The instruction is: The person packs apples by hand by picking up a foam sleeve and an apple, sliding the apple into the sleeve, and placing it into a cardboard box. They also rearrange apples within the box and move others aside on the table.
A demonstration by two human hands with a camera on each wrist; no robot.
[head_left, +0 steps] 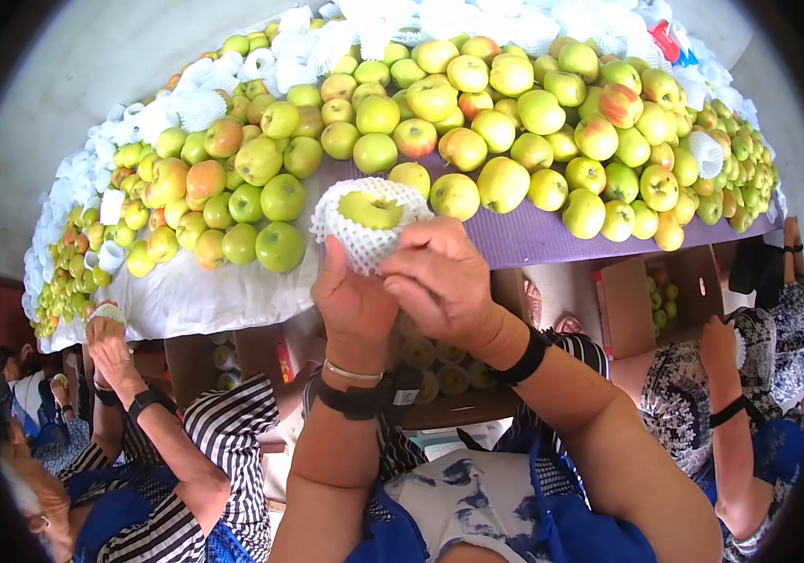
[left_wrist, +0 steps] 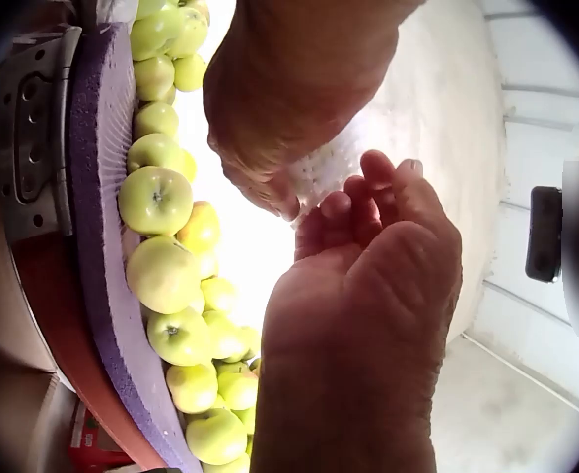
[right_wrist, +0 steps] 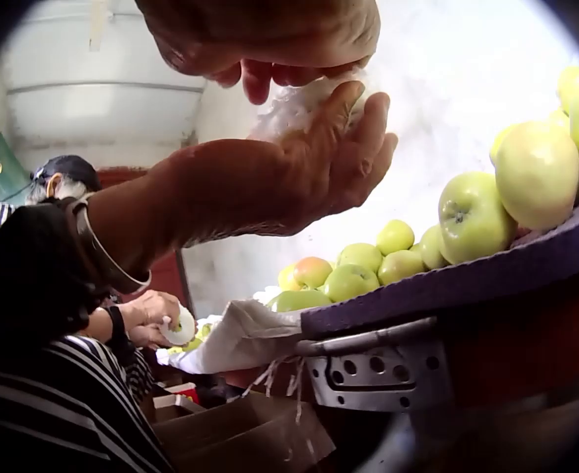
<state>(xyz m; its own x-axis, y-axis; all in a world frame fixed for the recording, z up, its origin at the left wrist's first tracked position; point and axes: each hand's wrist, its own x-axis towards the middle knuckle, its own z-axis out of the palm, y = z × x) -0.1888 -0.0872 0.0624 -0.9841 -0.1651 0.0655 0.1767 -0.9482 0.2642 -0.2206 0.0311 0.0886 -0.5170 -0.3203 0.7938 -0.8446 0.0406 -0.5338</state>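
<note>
A green apple (head_left: 370, 210) sits in a white foam net (head_left: 364, 246) in front of the chest, its top showing through the net's opening. My left hand (head_left: 357, 305) holds the netted apple from below and the left, thumb up along its side. At the net's right edge, my right hand (head_left: 444, 281) pinches the foam with thumb and fingers. In the left wrist view, the left hand (left_wrist: 363, 256) is cupped and the right hand (left_wrist: 299, 89) covers much of the pale net (left_wrist: 327, 168). In the right wrist view the net (right_wrist: 294, 106) shows between both hands.
Loose green and reddish apples (head_left: 503, 184) cover the table behind the hands, whose purple edge (head_left: 524, 235) faces me. White foam nets (head_left: 327, 47) are heaped along the back. An open box (head_left: 454, 405) of netted apples stands below. People work at left (head_left: 153, 413) and right (head_left: 735, 422).
</note>
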